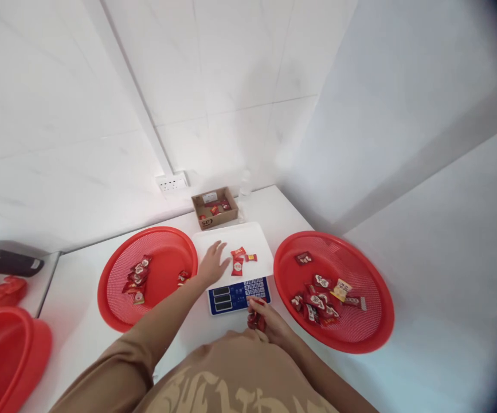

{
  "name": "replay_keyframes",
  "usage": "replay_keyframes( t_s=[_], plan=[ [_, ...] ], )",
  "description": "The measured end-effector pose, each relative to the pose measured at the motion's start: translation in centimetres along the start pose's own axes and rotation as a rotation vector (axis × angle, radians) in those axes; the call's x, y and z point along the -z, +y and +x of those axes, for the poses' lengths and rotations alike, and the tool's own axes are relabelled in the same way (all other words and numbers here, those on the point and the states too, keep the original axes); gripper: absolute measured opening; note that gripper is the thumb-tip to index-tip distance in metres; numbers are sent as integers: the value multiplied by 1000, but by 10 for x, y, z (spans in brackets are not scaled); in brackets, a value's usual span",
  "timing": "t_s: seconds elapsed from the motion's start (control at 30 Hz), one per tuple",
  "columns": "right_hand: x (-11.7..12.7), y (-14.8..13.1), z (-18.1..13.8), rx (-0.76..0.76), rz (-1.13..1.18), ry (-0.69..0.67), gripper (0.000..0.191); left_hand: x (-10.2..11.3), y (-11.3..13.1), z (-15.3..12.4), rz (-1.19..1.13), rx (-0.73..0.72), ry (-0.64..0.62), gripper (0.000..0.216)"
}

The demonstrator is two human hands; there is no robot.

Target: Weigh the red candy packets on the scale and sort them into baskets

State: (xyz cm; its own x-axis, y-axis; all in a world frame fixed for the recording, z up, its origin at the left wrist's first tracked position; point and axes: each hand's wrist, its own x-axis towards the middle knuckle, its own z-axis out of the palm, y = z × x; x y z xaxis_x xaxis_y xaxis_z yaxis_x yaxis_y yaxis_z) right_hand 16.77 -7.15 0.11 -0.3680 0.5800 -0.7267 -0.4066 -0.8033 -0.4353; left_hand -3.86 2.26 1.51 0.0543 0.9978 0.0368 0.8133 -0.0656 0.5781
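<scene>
My left hand [214, 265] hovers over or rests on the white pan [259, 238] of a digital scale [237, 295], its fingers spread and nothing held. Just right of its fingertips, several small red-wrapped candies [238, 265] lie on the pan. Low in front of my shirt, my right hand [272, 322] is closed around some dark red wrapped candies [254, 320]; how many cannot be made out. The scale's blue keypad panel faces me, partly hidden by the pan.
Red mesh baskets with wrapped candies flank the scale, one left [106, 287] and one right [388, 321]. Behind stands a cardboard box [207, 221] holding more candies, near a clear bottle [245, 182]. Another red basin [37, 344], red plastic bags [7, 292] and a dark bottle [11, 262] are far left.
</scene>
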Motion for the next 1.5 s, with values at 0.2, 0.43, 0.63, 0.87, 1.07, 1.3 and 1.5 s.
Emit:
replay_keyframes(
  t_s=[0.2,0.43,0.63,0.87,1.07,1.3,1.5],
  plan=[
    [15,-8,-4,29,18,-14,54,-48,33,19,354,-192,-207,57],
    [39,-8,1,60,-31,-10,56,-54,42,33,349,-250,-297,30],
    [47,-10,5,61,-58,-23,55,-56,43,36,225,-150,-262,19],
    [37,-10,3,55,-70,-52,53,-22,31,25,11,100,55,23],
    [15,-5,-1,14,-94,-87,54,48,-30,-20,-50,454,361,37],
    [0,16,0,14,-159,-107,53,53,-88,-84,-105,629,285,35],
    [-6,26,-5,35,-118,-76,48,39,-102,-94,-184,532,67,43]
  ],
)
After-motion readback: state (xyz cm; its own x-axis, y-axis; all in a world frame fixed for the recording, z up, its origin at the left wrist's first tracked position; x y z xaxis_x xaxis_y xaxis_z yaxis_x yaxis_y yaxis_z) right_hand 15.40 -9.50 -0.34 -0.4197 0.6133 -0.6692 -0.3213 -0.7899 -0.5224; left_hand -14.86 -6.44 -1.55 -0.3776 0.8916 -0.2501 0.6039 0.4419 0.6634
